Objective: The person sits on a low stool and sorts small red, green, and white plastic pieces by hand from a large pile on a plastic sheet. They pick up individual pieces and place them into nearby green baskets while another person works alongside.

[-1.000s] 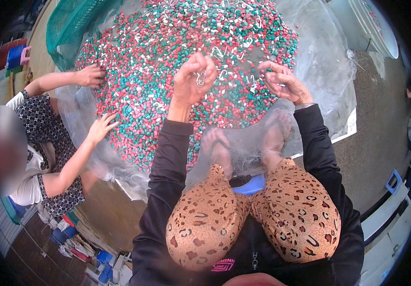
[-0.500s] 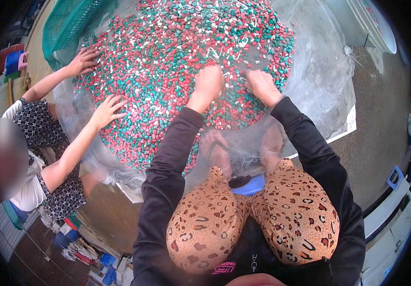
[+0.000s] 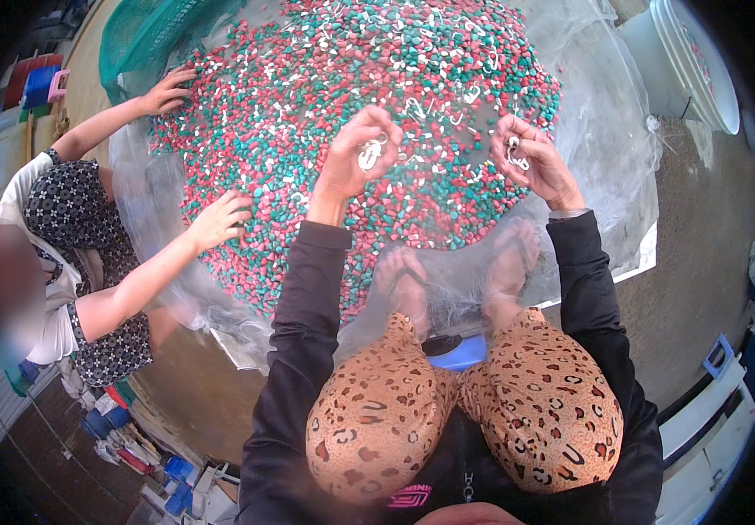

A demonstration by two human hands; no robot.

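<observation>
My left hand is turned palm-up with curled fingers, cupping white bent plastic pieces. Opposite it, my right hand curls around similar white pieces, which show between thumb and fingers. Both hands hover over a wide spread of small red, green and white plastic pieces. Some look cone-like or rounded. Loose white hook-shaped pieces lie on top, between and beyond my hands.
At the left a co-worker's two hands rest on the pile's edge. Clear plastic sheeting lies under the pile. A green mesh sits far left, a white bucket far right. My feet are at the near edge.
Both my hands have risen from the pile, moved apart and turned to show the white pieces in them. The co-worker's near hand has shifted slightly right.
</observation>
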